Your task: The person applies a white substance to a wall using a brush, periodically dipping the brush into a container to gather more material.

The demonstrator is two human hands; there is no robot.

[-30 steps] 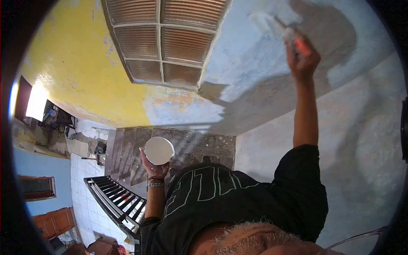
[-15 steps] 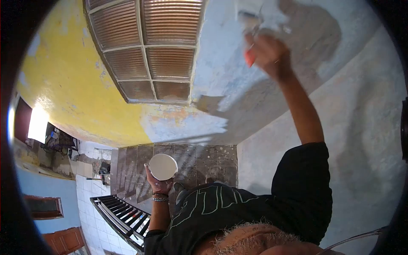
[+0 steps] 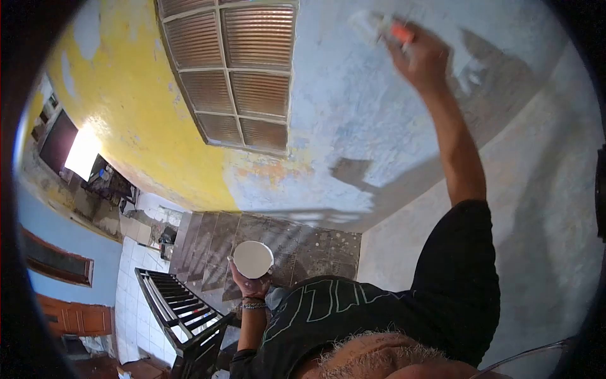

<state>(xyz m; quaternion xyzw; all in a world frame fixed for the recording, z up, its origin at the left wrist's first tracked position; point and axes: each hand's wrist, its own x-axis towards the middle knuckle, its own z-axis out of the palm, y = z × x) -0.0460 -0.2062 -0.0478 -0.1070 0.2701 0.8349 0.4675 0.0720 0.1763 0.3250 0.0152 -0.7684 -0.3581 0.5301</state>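
High on the pale blue wall [image 3: 341, 82], my right hand [image 3: 428, 62] is closed around a paintbrush [image 3: 402, 31] with an orange handle. Its pale bristle end, smeared by motion, points left and overlaps the wall. Low in front of my body, my left hand [image 3: 252, 286] grips a round white tub of paint [image 3: 253, 259] from below and the side, thumb up along its wall. White paint fills the tub's round opening, and white smudges show on that hand.
A window [image 3: 230, 72] with ribbed panes is left of the brush, beside yellow wall [image 3: 126, 120]. Below are dark tiled steps [image 3: 303, 246] with pale spots. A black metal railing [image 3: 183, 309] stands at lower left. A plain grey wall [image 3: 524, 240] borders the right.
My right hand has moved slightly right with the paintbrush, which has turned so its bristles point left. The tub in my left hand sits a little lower and further right in view, which has tilted.
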